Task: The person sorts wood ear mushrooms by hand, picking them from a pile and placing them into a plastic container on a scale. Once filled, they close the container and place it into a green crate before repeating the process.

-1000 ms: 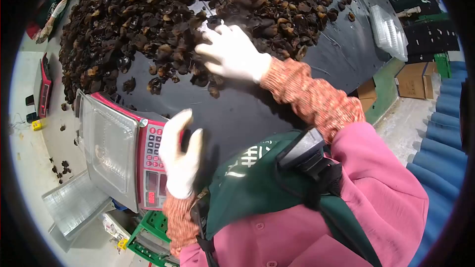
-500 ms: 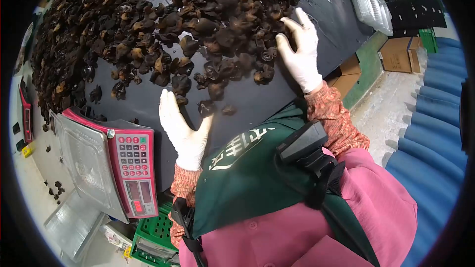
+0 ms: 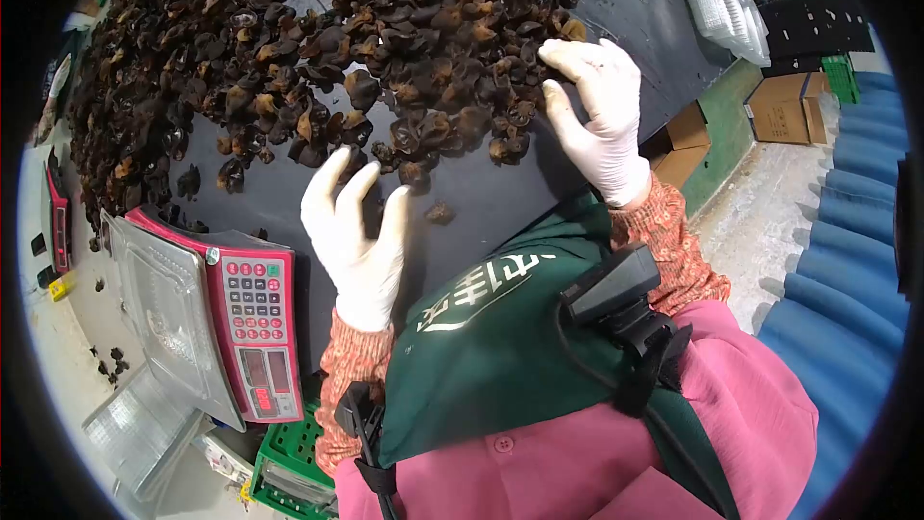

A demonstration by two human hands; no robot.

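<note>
A broad heap of dark brown, curled wood ear mushrooms (image 3: 414, 48) covers much of the dark tabletop (image 3: 500, 188). My left hand (image 3: 356, 246), in a white glove, is at the near edge of the heap with its fingers apart and curved, holding nothing I can see. A single small mushroom piece (image 3: 440, 213) lies to the right of its thumb. Also gloved in white, my right hand (image 3: 602, 120) hovers at the heap's right edge. Its thumb is spread from its bent fingers, and nothing shows between them.
A pink scale (image 3: 255, 308) with a clear tray (image 3: 168, 313) on it stands left of my left hand. Stacked clear plastic trays (image 3: 722, 8) lie at the table's far right. Cardboard boxes (image 3: 784, 111) sit right, a green crate (image 3: 289, 462) lower left.
My right hand has drawn back to the right, away from the mushrooms. The left hand has shifted slightly left and its fingers have spread and bent. Loose pieces between the hands have shifted.
</note>
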